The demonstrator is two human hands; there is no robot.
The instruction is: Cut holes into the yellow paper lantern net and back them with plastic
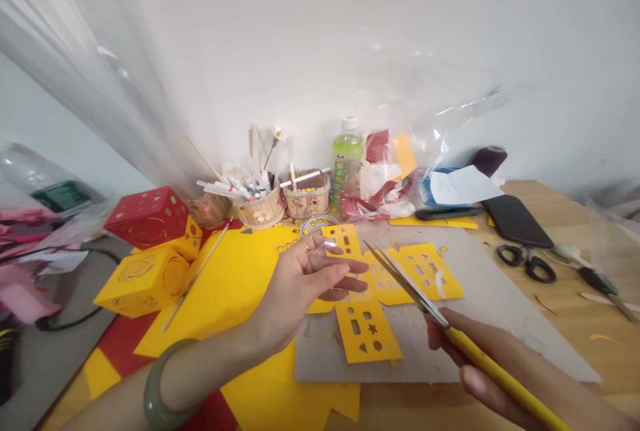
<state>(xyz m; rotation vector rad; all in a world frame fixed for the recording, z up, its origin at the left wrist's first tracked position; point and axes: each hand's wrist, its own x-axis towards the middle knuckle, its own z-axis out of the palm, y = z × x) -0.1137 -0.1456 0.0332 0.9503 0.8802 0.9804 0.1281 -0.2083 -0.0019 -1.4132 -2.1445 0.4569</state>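
My right hand [480, 358] grips yellow-handled tweezers [430, 308], whose two slim metal tips point up and left, slightly apart. My left hand [315, 274] hovers over the work with its fingers spread. A small shiny clear piece [331, 244], perhaps tape, shows at a left fingertip. Below and between the hands lies a cross-shaped yellow paper cutout [370, 338], pierced with stars, circles, triangles and rectangles. Part of it is hidden by my left fingers. Under it is a grey board [430, 344]. A small curled white strip [440, 282] rests on the cutout's right panel.
Yellow paper sheets [220, 284], a yellow box [145, 281] and a red box [147, 218] are at left. Behind stand small baskets [261, 210] of sticks and a green drink bottle [346, 158]. Black-handled scissors [527, 263] and a phone [517, 220] lie at right.
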